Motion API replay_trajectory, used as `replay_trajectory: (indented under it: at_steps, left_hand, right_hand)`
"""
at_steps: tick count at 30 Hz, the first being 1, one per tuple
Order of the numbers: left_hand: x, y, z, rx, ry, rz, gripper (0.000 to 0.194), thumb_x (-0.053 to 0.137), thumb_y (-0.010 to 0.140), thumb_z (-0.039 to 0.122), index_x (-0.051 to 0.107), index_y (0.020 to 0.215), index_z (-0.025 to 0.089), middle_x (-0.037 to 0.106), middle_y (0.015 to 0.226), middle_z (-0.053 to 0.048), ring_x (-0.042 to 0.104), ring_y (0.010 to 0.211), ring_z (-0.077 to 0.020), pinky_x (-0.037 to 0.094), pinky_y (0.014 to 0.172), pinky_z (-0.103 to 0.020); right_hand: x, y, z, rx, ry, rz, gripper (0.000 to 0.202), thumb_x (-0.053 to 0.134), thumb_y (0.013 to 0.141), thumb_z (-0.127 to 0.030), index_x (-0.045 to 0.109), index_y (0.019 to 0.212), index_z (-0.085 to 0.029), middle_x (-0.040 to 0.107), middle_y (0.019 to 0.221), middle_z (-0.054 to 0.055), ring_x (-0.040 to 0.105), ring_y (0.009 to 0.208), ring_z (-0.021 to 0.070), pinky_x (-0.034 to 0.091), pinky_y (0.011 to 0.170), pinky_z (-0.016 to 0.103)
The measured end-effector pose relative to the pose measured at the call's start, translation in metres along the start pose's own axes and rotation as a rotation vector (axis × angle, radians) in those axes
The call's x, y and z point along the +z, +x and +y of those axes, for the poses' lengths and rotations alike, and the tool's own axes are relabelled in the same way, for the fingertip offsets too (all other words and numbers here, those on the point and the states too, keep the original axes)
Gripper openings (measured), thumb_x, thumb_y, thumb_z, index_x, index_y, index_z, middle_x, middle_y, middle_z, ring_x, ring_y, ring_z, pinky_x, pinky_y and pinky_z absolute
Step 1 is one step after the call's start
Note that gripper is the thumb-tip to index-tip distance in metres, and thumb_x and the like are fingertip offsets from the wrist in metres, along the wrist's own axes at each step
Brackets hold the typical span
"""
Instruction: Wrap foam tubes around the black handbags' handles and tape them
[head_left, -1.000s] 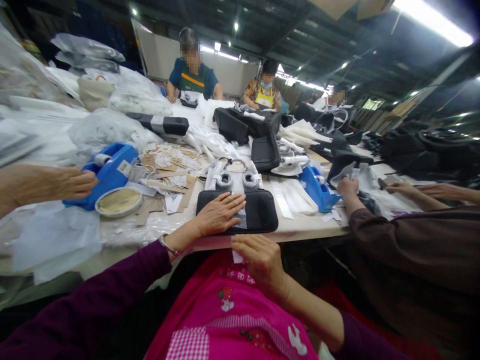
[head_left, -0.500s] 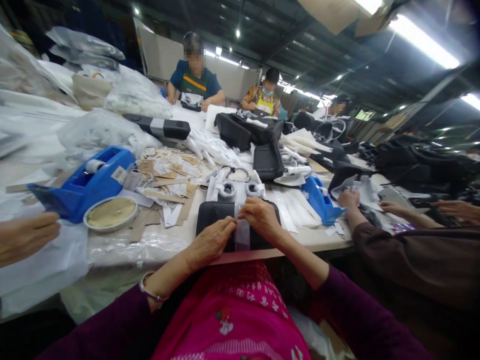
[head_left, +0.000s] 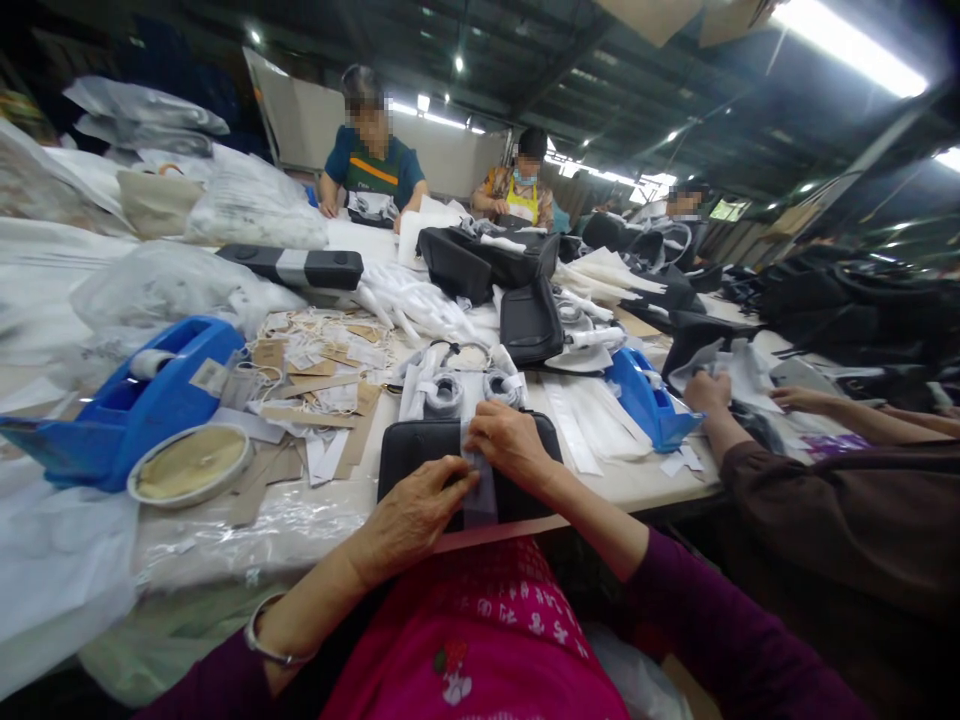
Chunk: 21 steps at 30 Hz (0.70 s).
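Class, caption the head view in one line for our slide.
Left hand and right hand touch a pale strip crossing a black bag.

On the left of the tabletop (head_left: 626,488), near the front edge, a blue tape dispenser (head_left: 169,405) stands just beside a round dish (head_left: 187,499). Paper tags (head_left: 330,368) lie heaped to their right. Farther right along that edge stands a second dispenser (head_left: 646,400). A person (head_left: 375,175) is at the far edge.
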<state>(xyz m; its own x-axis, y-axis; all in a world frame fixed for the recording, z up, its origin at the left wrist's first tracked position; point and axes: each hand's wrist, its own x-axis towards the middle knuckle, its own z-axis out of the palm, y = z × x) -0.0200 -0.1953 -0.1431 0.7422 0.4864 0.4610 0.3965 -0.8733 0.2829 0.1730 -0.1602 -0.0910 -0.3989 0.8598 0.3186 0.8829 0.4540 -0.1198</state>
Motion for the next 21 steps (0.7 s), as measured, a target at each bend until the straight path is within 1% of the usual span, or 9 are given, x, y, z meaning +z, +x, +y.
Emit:
replay_trajectory:
  at_steps: [6,8,10,12,14,16,17,19,21]
  left_hand:
    - [-0.007,0.004,0.006,0.029,0.136,-0.025,0.043,0.049,0.088,0.016,0.048,0.131,0.02,0.05,0.132,-0.012,0.05,0.114,-0.0252,0.046,0.098,-0.045]
    - [-0.007,0.006,0.007,0.044,0.182,-0.023,0.041,0.049,0.088,0.017,0.049,0.13,0.019,0.047,0.139,-0.013,0.043,0.126,-0.0273,0.043,0.101,-0.046]
    - [-0.006,0.008,0.007,0.065,0.234,-0.041,0.039,0.049,0.089,0.019,0.051,0.128,0.018,0.042,0.145,-0.013,0.032,0.136,-0.0283,0.037,0.107,-0.048]
    - [-0.004,0.01,0.007,0.075,0.285,-0.067,0.038,0.049,0.09,0.024,0.051,0.127,0.018,0.039,0.148,-0.011,0.026,0.14,-0.028,0.032,0.11,-0.049]
    - [-0.003,0.011,0.008,0.069,0.326,-0.079,0.037,0.049,0.091,0.026,0.052,0.126,0.02,0.039,0.148,-0.009,0.028,0.14,-0.0271,0.029,0.112,-0.048]
    - [-0.004,0.013,0.009,0.069,0.355,-0.079,0.034,0.048,0.091,0.025,0.054,0.124,0.021,0.04,0.148,-0.007,0.03,0.139,-0.0261,0.029,0.111,-0.047]
    - [-0.004,0.015,0.009,0.073,0.365,-0.071,0.033,0.048,0.091,0.024,0.055,0.123,0.022,0.041,0.147,-0.007,0.032,0.138,-0.0255,0.029,0.111,-0.047]
    - [-0.002,0.016,0.008,0.089,0.373,-0.034,0.033,0.046,0.09,0.022,0.057,0.121,0.024,0.044,0.145,-0.005,0.035,0.137,-0.0243,0.029,0.11,-0.045]
    - [0.004,0.016,0.003,0.088,0.363,0.046,0.034,0.045,0.09,0.023,0.058,0.121,0.026,0.048,0.142,-0.004,0.038,0.135,-0.023,0.027,0.111,-0.044]
  right_hand:
    - [-0.001,0.002,0.004,0.002,-0.044,-0.011,0.011,0.068,0.08,-0.024,0.063,0.071,-0.02,0.061,0.083,0.0,0.055,0.086,0.0155,0.036,0.057,0.025]
    - [-0.001,0.004,0.004,0.0,-0.054,-0.025,0.01,0.067,0.081,-0.023,0.062,0.073,-0.021,0.061,0.085,0.001,0.055,0.086,0.0158,0.036,0.057,0.024]
    - [-0.001,0.007,0.004,0.011,-0.057,-0.029,0.008,0.065,0.082,-0.02,0.062,0.075,-0.021,0.061,0.087,0.002,0.056,0.085,0.0158,0.037,0.057,0.023]
    - [-0.003,0.008,0.004,0.031,-0.032,0.016,0.004,0.062,0.084,-0.018,0.061,0.081,-0.021,0.06,0.09,0.002,0.057,0.083,0.0156,0.038,0.057,0.023]
    - [-0.011,0.005,0.012,0.055,0.056,0.145,0.004,0.059,0.086,-0.017,0.061,0.087,-0.02,0.06,0.093,0.003,0.057,0.082,0.015,0.041,0.062,0.024]
    - [-0.026,-0.005,0.035,0.097,0.193,0.326,0.007,0.054,0.089,-0.019,0.061,0.088,-0.02,0.059,0.092,0.003,0.058,0.081,0.0146,0.043,0.069,0.024]
    - [-0.037,-0.013,0.053,0.136,0.261,0.415,0.01,0.052,0.09,-0.021,0.062,0.087,-0.02,0.06,0.09,0.003,0.058,0.081,0.0146,0.044,0.071,0.025]
    - [-0.061,-0.034,0.101,0.268,0.36,0.573,0.014,0.051,0.089,-0.025,0.063,0.086,-0.019,0.06,0.086,0.003,0.058,0.077,0.015,0.045,0.068,0.025]
    - [-0.088,-0.062,0.159,0.474,0.381,0.705,0.016,0.053,0.086,-0.029,0.064,0.088,-0.017,0.062,0.082,0.004,0.057,0.07,0.015,0.045,0.061,0.026]
